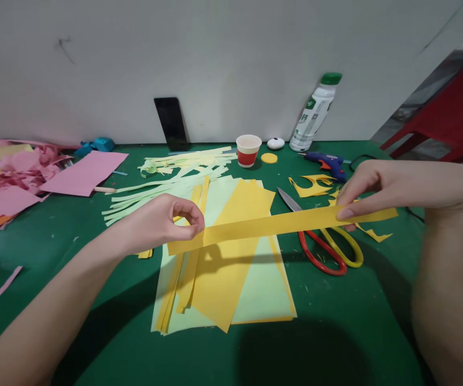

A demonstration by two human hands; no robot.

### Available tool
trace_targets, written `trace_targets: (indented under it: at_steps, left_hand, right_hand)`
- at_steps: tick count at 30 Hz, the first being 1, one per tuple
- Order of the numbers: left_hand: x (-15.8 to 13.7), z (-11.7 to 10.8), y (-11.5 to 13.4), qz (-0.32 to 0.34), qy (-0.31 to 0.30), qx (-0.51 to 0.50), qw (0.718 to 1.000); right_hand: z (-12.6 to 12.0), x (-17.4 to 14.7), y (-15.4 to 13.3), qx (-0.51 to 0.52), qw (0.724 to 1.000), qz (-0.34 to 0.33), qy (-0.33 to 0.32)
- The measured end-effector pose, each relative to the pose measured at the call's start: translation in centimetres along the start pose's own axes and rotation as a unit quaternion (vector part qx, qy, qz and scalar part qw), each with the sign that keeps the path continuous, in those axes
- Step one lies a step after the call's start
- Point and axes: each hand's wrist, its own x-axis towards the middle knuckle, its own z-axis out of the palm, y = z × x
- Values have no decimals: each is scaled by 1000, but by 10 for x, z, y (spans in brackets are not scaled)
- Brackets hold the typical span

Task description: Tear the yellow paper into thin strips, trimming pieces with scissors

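- Left hand [175, 219]: thumb and fingers pinched closed on yellow paper strip [271, 223], near its left end.
- Right hand [362, 187]: thumb over, fingers under, gripping near right end.
- Strip spans above yellow sheet [231, 279] and red-and-yellow-handled scissors [320, 258] on worktop [106, 332].
- Best: light, even tension; hard pinching or twisting likely creases paper.

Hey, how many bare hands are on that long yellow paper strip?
2: the bare left hand pinches the long yellow paper strip near its left end, and the bare right hand grips it towards its right end. Both are in plain view.
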Motion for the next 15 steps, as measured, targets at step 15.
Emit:
trace_targets:
  at_steps: [15]
  left_hand:
    - [-6, -11, -23, -53, 8, 127, 990]
  right_hand:
    - [-5, -12, 15, 35, 999, 29, 11]
